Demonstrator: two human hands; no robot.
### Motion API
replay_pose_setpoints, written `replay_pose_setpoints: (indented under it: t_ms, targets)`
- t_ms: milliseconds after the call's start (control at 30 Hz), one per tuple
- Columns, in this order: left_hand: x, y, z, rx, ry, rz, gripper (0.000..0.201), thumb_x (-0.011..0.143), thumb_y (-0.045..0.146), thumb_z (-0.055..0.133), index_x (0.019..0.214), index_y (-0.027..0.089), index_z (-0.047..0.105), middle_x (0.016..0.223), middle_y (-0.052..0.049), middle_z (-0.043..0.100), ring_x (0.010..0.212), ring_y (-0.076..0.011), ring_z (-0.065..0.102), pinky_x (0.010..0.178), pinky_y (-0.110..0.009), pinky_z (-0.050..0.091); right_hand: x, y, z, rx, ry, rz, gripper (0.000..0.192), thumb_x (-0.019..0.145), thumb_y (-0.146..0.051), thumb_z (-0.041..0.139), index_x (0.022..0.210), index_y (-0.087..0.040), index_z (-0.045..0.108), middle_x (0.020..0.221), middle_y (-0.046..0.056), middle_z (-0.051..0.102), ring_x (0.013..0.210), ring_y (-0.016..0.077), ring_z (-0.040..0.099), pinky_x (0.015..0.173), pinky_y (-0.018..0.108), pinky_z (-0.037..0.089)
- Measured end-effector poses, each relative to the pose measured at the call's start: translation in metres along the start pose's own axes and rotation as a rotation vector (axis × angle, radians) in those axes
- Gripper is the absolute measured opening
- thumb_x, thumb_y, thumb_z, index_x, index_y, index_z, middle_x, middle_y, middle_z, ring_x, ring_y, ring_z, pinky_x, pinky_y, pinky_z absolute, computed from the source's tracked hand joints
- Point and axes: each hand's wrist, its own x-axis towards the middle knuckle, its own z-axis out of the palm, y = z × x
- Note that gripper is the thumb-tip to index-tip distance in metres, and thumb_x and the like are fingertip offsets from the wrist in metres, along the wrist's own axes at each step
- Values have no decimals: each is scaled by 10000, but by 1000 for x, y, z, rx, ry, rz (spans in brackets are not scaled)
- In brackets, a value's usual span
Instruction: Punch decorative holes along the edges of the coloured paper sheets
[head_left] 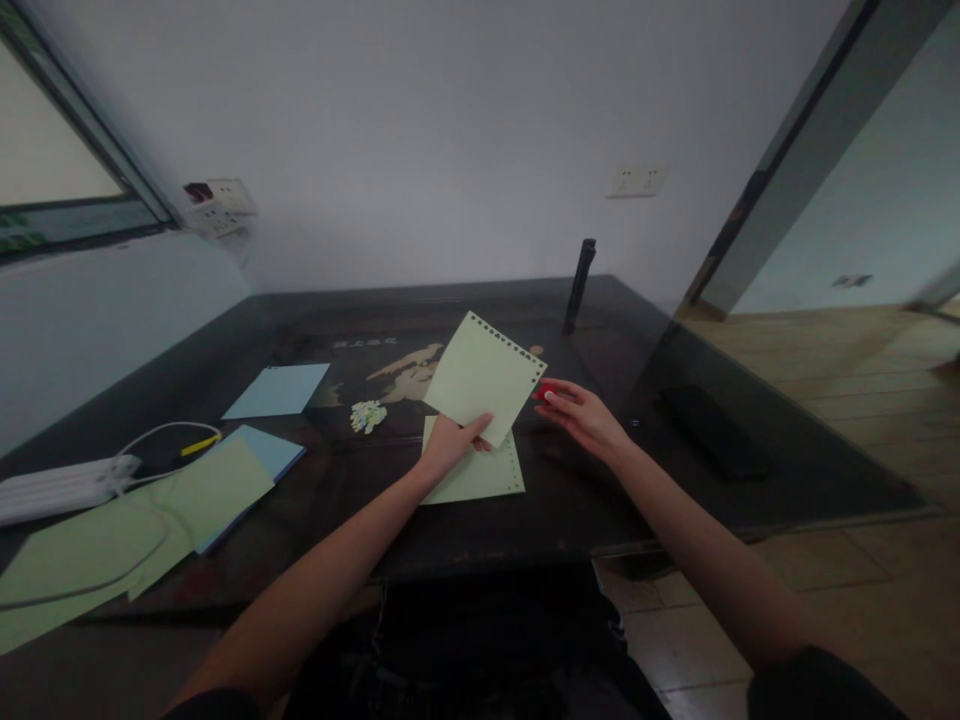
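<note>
Left hand [448, 442]: thumb and fingers pinched on the lower corner of a pale green square paper sheet with punched holes along its edges [484, 378], raised above the dark glossy table [570, 500]. Right hand [583, 415]: fingers closed around a small red object [546, 391] touching the sheet's right corner. A second green perforated sheet [480, 472] lies flat beneath.

red object [545, 390]: I see only a sliver past the raised green sheet [484, 379], under my right hand [583, 418].
lower green sheet [480, 472]: partly covered by my left hand [451, 441].
table's left-edge papers [67, 570]: cropped.
</note>
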Motion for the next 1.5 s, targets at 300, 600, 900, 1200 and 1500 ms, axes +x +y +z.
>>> replay_pose_setpoints:
  t_ms: [300,600,900,1200,1500]
  targets:
    - [0,-3,-5,-14,-14,13,231,770,267,636,575,149,596,460,-33,591,410,-142,526,477,-255,438,-3,-1,2,-116,-33,22,339,710,-328,740,995,-171,645,962,86,702,768,154,666,840,361,537]
    - [-1,-5,-1,1,1,22,178,760,266,640,637,144,599,478,-27,599,423,-145,541,480,-249,437,-9,-6,8,-73,-77,73,299,697,-313,747,940,-158,664,935,75,707,724,138,664,642,249,528]
    - [-2,-5,-1,21,-20,41,229,761,285,640,582,157,579,465,-32,590,423,-143,531,504,-255,442,-10,-7,10,-99,-60,50,319,681,-331,751,941,-166,664,933,77,705,790,152,661,687,274,523]
    - [-4,-6,1,18,5,25,211,760,293,650,614,153,591,468,-27,592,435,-153,548,518,-263,448,-11,-7,11,-134,-51,23,357,666,-358,755,948,-169,645,958,83,696,804,163,659,727,305,525]
    - [-4,-7,-1,37,1,46,165,747,283,661,665,148,613,462,-12,601,447,-162,562,581,-276,468,-12,-9,13,-159,-43,16,359,652,-361,759,939,-179,641,948,71,696,791,157,660,702,290,523]
